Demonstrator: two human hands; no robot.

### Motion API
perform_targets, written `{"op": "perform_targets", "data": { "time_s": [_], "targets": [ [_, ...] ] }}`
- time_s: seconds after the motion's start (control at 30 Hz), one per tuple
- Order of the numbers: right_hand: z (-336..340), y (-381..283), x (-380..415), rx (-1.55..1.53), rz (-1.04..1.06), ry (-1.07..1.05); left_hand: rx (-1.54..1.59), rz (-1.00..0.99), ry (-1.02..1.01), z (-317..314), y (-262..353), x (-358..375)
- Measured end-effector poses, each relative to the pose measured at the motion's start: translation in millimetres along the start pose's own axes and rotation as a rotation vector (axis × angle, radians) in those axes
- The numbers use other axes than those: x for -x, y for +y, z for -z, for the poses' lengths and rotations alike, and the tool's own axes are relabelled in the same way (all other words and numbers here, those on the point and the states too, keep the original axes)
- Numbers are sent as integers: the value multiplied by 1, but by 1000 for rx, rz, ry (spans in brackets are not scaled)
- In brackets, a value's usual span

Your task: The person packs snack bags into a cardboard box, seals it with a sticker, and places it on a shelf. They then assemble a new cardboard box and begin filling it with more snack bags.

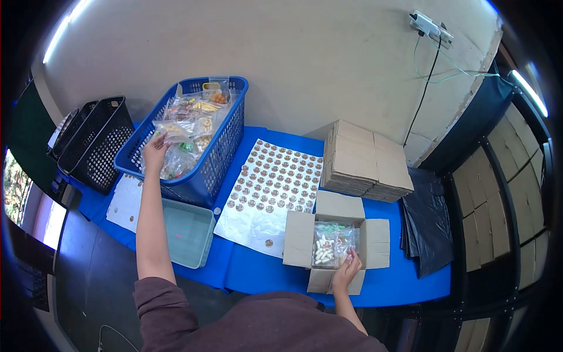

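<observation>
My left hand [155, 151] is at the near left side of a blue basket [226, 138] full of clear bags. Its fingers are closed at the edge of a bag of pale pieces [170, 129]. My right hand [348, 268] reaches into an open cardboard box [299, 239] with its flaps spread outward. Inside lie clear bags, one with white pieces [324, 249]. The right fingers touch a bag [347, 237] at the box's right side; whether they grip it is not clear.
A sheet of round stickers [258, 217] lies between basket and box. Flattened cartons [366, 158] are stacked behind the box, black plastic bags [427, 223] at the right. A green tray [202, 234] stands before the basket; black baskets [102, 146] are at the far left.
</observation>
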State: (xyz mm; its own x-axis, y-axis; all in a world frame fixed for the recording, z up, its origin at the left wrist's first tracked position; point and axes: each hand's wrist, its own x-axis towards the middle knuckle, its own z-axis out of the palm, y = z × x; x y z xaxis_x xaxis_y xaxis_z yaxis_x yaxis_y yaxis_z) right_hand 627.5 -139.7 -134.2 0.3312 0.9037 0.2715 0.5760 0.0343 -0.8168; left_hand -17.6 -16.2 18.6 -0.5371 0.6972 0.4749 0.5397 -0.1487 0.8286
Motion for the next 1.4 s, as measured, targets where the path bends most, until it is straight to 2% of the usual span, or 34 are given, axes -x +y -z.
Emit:
{"op": "perform_targets", "data": {
  "time_s": [0.1,0.17,0.2,0.27,0.4,0.47,0.53,0.57,0.6,0.67,0.73,0.77,0.8,0.83,0.87,0.9,0.93,0.97,1.03,1.07,1.1,1.17,1.23,1.3,1.33,1.37,1.4],
  "targets": [
    [-2,6,1,-7,-2,7,-148,37,-21,-1,9,4],
    [-3,9,1,7,13,16,-340,11,93,-3,32,11],
    [-3,10,1,20,28,23,-338,9,92,-2,42,15],
    [-3,8,1,13,25,28,-342,-17,257,-1,61,22],
    [-2,8,-3,-84,-24,60,-283,-124,329,-10,98,48],
    [4,-8,-12,-79,5,54,-406,-381,406,-21,123,71],
    [8,-30,-20,-73,20,58,-207,-624,436,-47,174,108],
    [9,-40,-24,-49,109,15,-112,-717,447,-56,191,120],
    [11,-52,-28,-24,200,-29,-107,-719,440,-68,204,132],
    [18,-87,-33,-86,253,-72,420,-616,384,-89,225,157],
    [30,-123,-34,-150,309,-118,360,-365,162,-92,236,195],
    [37,-140,-33,-321,362,-155,443,-310,64,-101,244,209],
    [45,-154,-32,-491,413,-190,471,-328,-50,-106,257,223],
    [52,-163,-32,-491,411,-183,415,-385,-119,-116,259,233],
    [59,-170,-32,-549,487,-231,366,-288,-249,-119,267,248],
    [65,-174,-31,-604,561,-281,355,-313,-334,-124,275,258],
    [69,-176,-31,-638,548,-400,370,-231,-436,-127,276,270],
    [72,-175,-27,-634,539,-392,388,-224,-488,-133,278,281],
    [76,-174,-19,-478,341,-754,486,-70,-539,-140,281,298],
    [74,-173,-16,-527,254,-804,486,-70,-546,-142,280,303],
    [72,-167,-15,-528,250,-799,509,-11,-522,-144,278,307],
    [68,-151,-12,-550,103,-842,530,51,-501,-148,275,309],
    [75,-146,-15,-579,70,-752,738,148,-506,-149,270,307],
    [82,-137,-23,-852,-137,-542,727,207,-576,-143,263,303],
    [86,-146,-26,-970,-196,-431,506,52,-726,-140,259,297],
    [87,-142,-27,-969,-199,-427,280,-104,-864,-138,257,294],
    [87,-135,-30,-1090,-292,-349,282,-103,-866,-138,256,294]
  ]
}}
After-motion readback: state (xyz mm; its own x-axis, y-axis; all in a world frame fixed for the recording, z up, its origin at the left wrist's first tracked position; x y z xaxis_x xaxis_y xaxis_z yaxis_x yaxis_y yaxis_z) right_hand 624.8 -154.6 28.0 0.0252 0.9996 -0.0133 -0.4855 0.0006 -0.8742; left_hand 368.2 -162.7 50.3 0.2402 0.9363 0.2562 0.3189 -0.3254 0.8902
